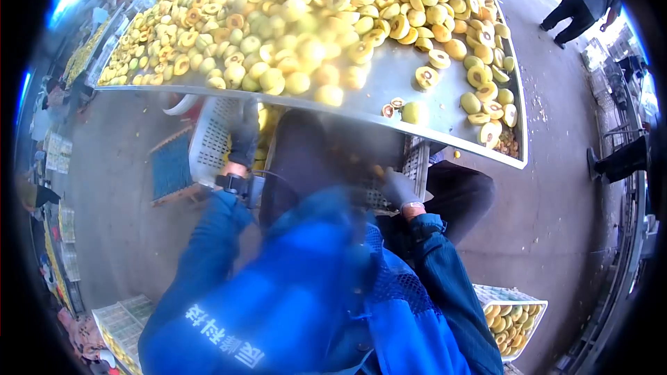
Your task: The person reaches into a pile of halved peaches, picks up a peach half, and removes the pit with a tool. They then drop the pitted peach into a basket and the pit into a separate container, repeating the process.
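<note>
My left hand (243, 132), in a dark glove, reaches down at the edge of a white perforated crate (210, 140) below the table's front edge; its fingers are blurred. Yellow fruit (262, 140) shows right beside it in the crate. My right hand (399, 189), in a grey glove, is closed low by my lap, beside another perforated crate (417, 160). A small orange-brown bit shows at its fingertips, and I cannot tell what it is. Above both hands stands a metal table (375, 101) heaped with halved yellow peaches (410, 7).
A few halves and loose pits (392, 106) lie near the table's front edge. A blue slatted crate (171, 167) stands on the floor at left. At lower right is a white crate (486, 293) of fruit halves. A person (583, 0) stands at upper right.
</note>
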### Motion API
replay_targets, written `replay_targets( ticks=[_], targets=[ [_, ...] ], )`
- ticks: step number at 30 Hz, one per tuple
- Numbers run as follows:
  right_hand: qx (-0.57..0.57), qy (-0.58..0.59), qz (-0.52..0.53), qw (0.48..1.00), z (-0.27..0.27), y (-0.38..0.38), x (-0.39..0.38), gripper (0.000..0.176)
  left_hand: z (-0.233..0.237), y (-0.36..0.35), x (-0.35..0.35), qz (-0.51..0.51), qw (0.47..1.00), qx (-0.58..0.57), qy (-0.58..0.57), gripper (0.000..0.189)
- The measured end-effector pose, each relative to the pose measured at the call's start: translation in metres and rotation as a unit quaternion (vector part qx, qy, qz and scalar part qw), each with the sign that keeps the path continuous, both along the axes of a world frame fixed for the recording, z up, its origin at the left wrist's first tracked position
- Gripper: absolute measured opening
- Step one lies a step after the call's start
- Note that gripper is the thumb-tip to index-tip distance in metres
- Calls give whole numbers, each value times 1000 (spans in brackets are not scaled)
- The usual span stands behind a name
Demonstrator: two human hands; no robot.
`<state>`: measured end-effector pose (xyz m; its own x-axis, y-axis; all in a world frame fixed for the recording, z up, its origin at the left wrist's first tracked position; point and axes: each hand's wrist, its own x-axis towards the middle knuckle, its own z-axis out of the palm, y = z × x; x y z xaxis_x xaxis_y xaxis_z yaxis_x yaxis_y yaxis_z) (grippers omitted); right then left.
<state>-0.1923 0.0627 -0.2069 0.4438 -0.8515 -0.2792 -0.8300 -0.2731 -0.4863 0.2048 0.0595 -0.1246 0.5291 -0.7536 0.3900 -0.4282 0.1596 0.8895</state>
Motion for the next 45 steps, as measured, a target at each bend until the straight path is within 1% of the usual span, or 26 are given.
replay_targets(
  ticks=[1,2,3,5,6,8,10,11,12,14,17,20,24,25,27,28,30,32,34,35,38,40,41,43,44,45],
  targets=[
    [-18,-53,-1,998,-9,-1,2,29,-10,-1,24,21,987,11,-158,27],
    [-37,-104,-1,994,-22,-2,6,28,-15,-5,34,41,949,21,-311,28],
    [-55,-155,0,986,-30,-4,10,26,0,-10,25,32,933,1,-357,29],
    [-11,-138,0,990,-20,2,16,22,37,-35,-15,-44,930,-67,-358,29],
    [11,-130,-1,991,-12,4,19,20,45,-54,-34,-83,925,-102,-357,29],
    [-29,-138,3,990,7,11,18,20,43,-94,-60,-158,895,-93,-407,37],
    [-40,-134,-8,990,7,11,15,20,34,-129,-80,-231,857,7,-461,44],
    [-31,-126,-19,991,2,11,14,20,32,-147,-87,-262,829,109,-483,50],
    [-20,-117,-30,992,3,11,12,21,32,-158,-92,-297,784,178,-515,57],
    [-19,-128,-59,990,3,11,12,22,30,-176,-105,-316,733,253,-547,62],
    [4,-121,-82,989,11,6,12,24,12,-185,-114,-330,766,178,-522,66],
    [35,-119,-70,990,20,9,8,28,3,-196,-126,-331,802,145,-475,69],
    [73,-161,-20,984,33,2,0,42,6,-190,-116,-417,869,99,-248,54],
    [32,-210,-49,976,44,0,1,41,17,-184,-120,-416,880,206,-95,42],
    [-43,-308,-105,945,71,2,6,40,33,-163,-130,-411,902,133,25,38],
    [-48,-335,-122,933,81,-3,9,41,52,-144,-139,-406,907,115,5,37],
    [-76,-305,-121,941,129,-10,13,38,91,-106,-159,-393,915,80,-36,35],
    [-251,-185,-48,949,143,-18,23,39,106,-78,-171,-384,920,44,-69,40],
    [-337,-164,-21,927,152,-19,32,42,104,-51,-174,-322,932,7,-166,44],
    [-340,-206,-32,917,156,-18,37,43,100,-45,-173,-298,933,-9,-200,45],
    [-313,-241,-62,917,153,-9,40,39,76,-31,-164,-236,932,-45,-273,50],
    [-337,-206,-50,917,161,-4,40,31,68,-35,-160,-261,937,-15,-231,51],
    [-375,-175,-29,910,169,-2,39,26,66,-34,-160,-270,938,-21,-218,52],
    [-387,-157,-26,908,174,3,40,18,63,-36,-156,-304,936,10,-176,51],
    [-360,-170,-43,916,172,6,40,17,57,-40,-149,-327,932,47,-146,50],
    [-343,-174,-50,922,168,7,41,17,60,-40,-150,-332,929,47,-157,50]
  ],
)
